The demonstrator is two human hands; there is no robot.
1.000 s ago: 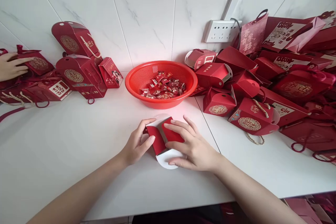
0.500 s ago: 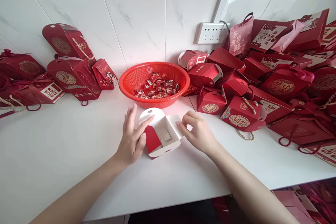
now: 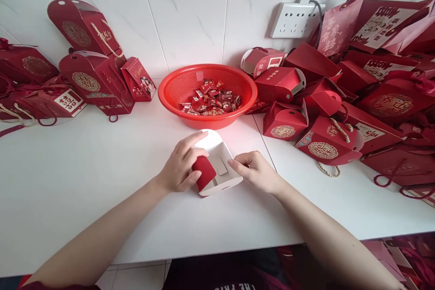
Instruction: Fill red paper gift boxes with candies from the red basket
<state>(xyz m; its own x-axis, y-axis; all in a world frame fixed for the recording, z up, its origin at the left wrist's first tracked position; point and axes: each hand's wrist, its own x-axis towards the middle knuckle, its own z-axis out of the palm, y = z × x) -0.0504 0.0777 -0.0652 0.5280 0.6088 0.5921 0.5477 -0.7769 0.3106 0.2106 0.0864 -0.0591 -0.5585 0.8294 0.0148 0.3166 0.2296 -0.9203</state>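
A small open gift box, white inside and red outside, sits on the white table in front of me. Its interior shows bare card with folded flaps at the bottom. A red inner flap leans in from its left side. My left hand grips the left side, fingers curled over the flap and the far rounded panel. At the right wall, my right hand pinches the edge between thumb and curled fingers. Just behind the box stands a red plastic basket, with several wrapped candies in it.
Red gift boxes with rope handles are heaped along the right side. More boxes are stacked at the left by the tiled wall. A power strip is on the wall. The table's front edge is close to my body.
My left hand has closed over the box's left side and far panel. The right flap, which stuck outward, now stands up along the right wall. The view has shifted slightly.
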